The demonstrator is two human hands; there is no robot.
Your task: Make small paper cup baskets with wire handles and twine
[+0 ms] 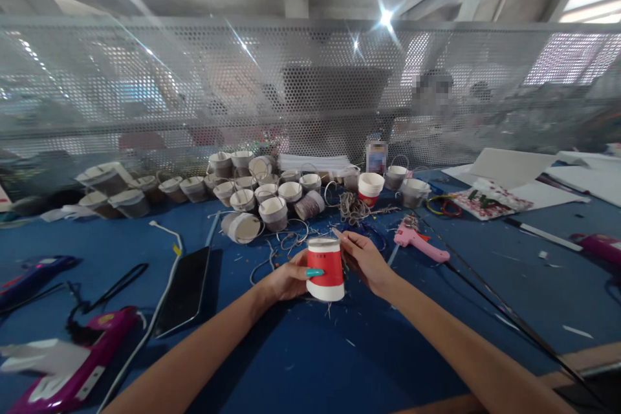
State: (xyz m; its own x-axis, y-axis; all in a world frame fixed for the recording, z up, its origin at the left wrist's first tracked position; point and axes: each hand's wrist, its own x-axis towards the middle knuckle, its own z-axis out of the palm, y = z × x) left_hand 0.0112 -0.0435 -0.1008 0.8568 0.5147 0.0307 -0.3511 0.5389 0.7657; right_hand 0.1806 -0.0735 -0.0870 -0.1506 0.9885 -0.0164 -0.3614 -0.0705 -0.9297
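A red and white paper cup (325,269) stands upside down on the blue table (339,349), close in front of me. My left hand (287,279) grips its left side, thumb across the red band. Against the cup's right side rests my right hand (363,259), fingers stretched toward its top edge. Loose twine and snippets (286,242) lie just behind the cup.
Behind lie several twine-wrapped cups (264,197), a stack of red and white cups (370,188) and a twine bundle (353,208). A pink glue gun (418,240) lies right, a dark phone (185,290) left, another glue gun (80,356) lower left. A perforated screen (310,90) backs the table.
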